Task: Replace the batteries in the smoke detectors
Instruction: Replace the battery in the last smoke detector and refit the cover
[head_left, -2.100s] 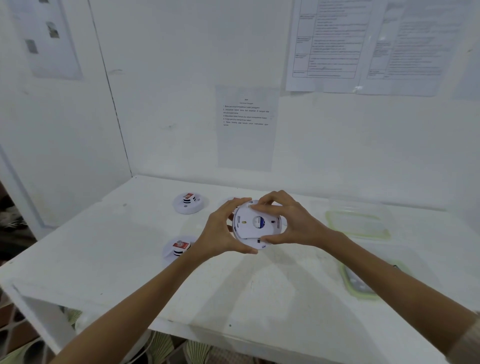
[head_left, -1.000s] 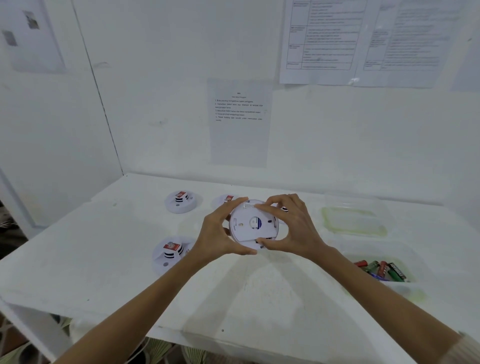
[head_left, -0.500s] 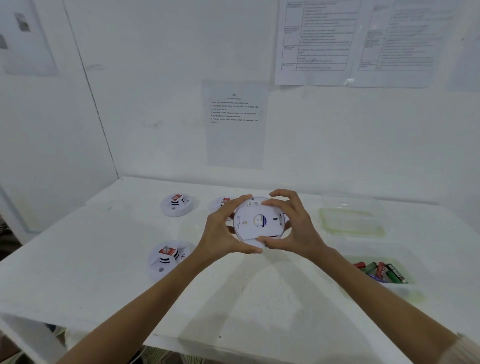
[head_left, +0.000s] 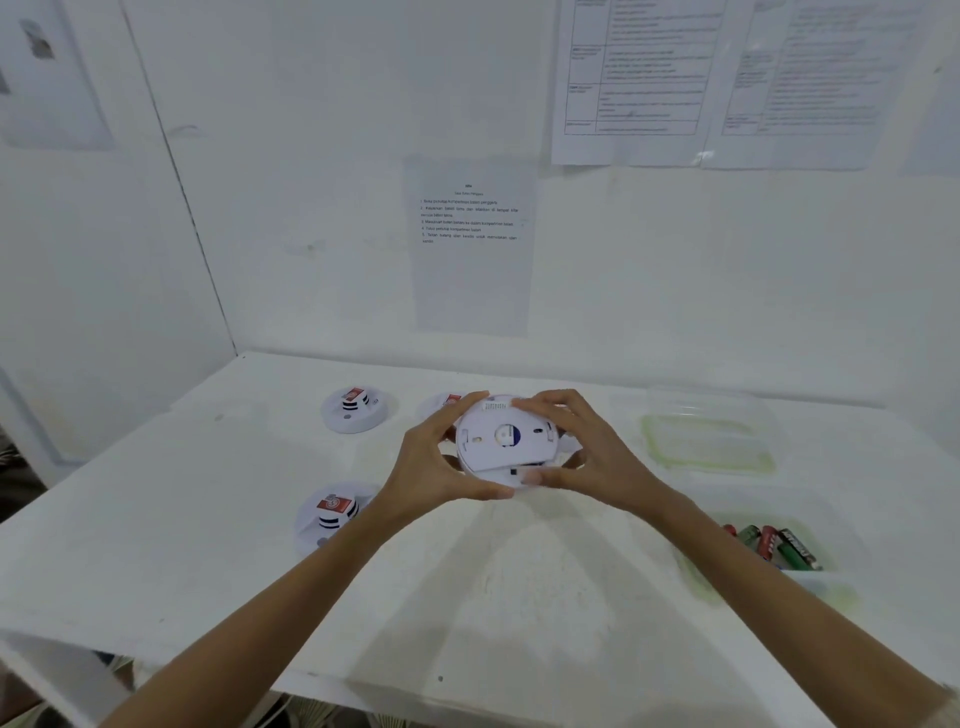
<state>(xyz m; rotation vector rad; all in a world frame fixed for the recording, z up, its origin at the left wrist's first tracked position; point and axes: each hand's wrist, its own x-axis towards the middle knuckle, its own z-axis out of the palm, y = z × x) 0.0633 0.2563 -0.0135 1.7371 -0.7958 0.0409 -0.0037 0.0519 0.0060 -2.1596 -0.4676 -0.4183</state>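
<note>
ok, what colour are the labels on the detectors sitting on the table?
Red with white marks, seen on the nearest detector in the head view.

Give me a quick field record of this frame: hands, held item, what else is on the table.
left hand: grip on held detector's left edge
right hand: grip on its right edge
held detector: white, round, back side toward camera, above the table
other detectors: far left; near left; one partly hidden behind left hand
batteries: in clear container, right
empty container: clear, green-rimmed, far right

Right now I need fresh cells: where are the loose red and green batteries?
In the clear plastic container at the table's right, the batteries lie beside the right forearm.
</note>
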